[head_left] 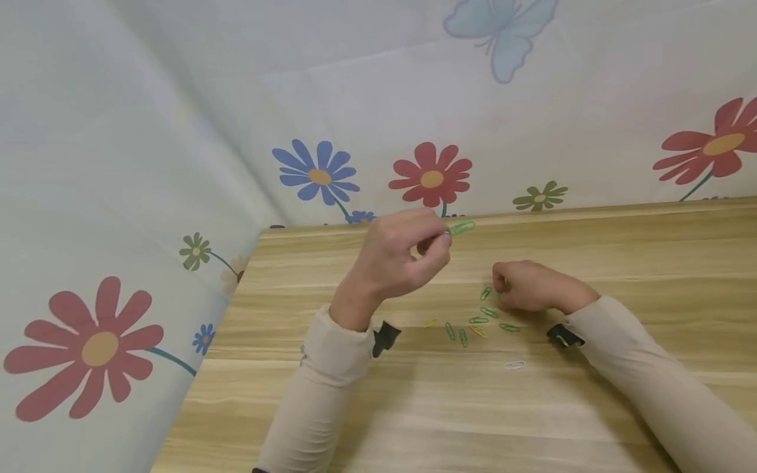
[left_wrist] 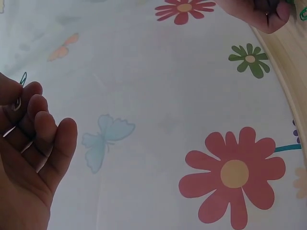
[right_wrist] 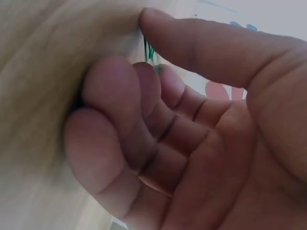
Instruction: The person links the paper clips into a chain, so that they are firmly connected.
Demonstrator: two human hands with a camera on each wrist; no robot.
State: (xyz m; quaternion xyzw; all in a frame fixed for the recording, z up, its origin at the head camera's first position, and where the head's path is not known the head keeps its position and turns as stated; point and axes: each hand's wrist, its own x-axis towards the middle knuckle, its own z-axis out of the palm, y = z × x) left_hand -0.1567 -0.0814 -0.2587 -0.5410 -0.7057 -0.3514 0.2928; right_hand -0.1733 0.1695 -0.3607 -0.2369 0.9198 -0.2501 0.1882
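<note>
In the head view my left hand (head_left: 402, 253) is raised above the far part of the table and pinches a green paper clip (head_left: 462, 228) between thumb and forefinger. The left wrist view shows that green clip (left_wrist: 24, 78) with a whitish wire loop (left_wrist: 17, 103) just below it at the fingers. My right hand (head_left: 532, 286) is low at the table, its fingers loosely bent and the thumb apart from them. In the right wrist view green paper clips (right_wrist: 149, 49) show beyond the gap between thumb and fingers. Another green clip (head_left: 486, 293) lies beside these fingertips.
Several more green paper clips (head_left: 464, 337) lie scattered on the wooden table (head_left: 284, 401) between the forearms, with yellow clips (head_left: 478, 331) among them. A white clip (head_left: 514, 365) sits closer to the front. A flower-printed cloth (head_left: 367, 98) hangs behind the table's back edge.
</note>
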